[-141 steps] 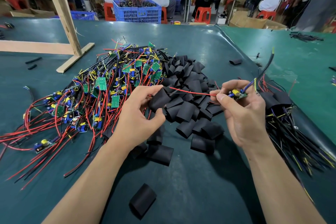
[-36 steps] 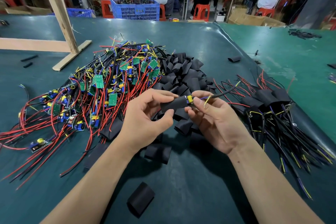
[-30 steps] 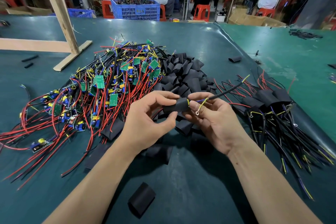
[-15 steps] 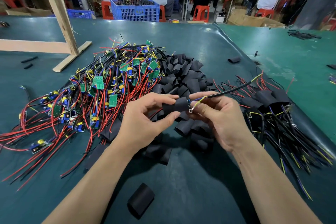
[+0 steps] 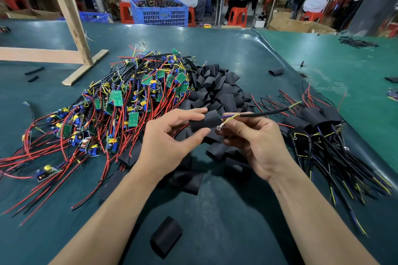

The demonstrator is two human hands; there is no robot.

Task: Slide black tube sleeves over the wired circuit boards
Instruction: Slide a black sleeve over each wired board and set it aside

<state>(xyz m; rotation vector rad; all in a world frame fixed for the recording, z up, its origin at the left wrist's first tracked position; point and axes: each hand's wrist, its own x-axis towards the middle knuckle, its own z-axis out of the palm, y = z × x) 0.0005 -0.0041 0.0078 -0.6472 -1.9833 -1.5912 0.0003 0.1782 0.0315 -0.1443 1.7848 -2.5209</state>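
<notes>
My left hand point(image 5: 170, 142) pinches a black tube sleeve point(image 5: 204, 121) between thumb and fingers above the table. The circuit board is hidden inside that sleeve; only its black cable point(image 5: 262, 113) and a yellow-green wire with a ring terminal point(image 5: 219, 128) stick out to the right. My right hand point(image 5: 256, 144) holds the sleeve's right end from below, fingers curled round it. A heap of bare wired circuit boards point(image 5: 129, 101) with red wires lies to the left. Behind my hands is a pile of loose black sleeves point(image 5: 217, 90).
Sleeved boards with black cables point(image 5: 318, 135) lie in a heap at the right. A single sleeve point(image 5: 165, 236) lies near the front edge. A wooden stand point(image 5: 71, 28) is at the back left. A blue crate point(image 5: 159, 12) and seated people are beyond the green table point(image 5: 247, 54).
The sleeve has slid over the board, which is now covered. In the last second my hands stayed together and lifted slightly, with the cable swinging a little.
</notes>
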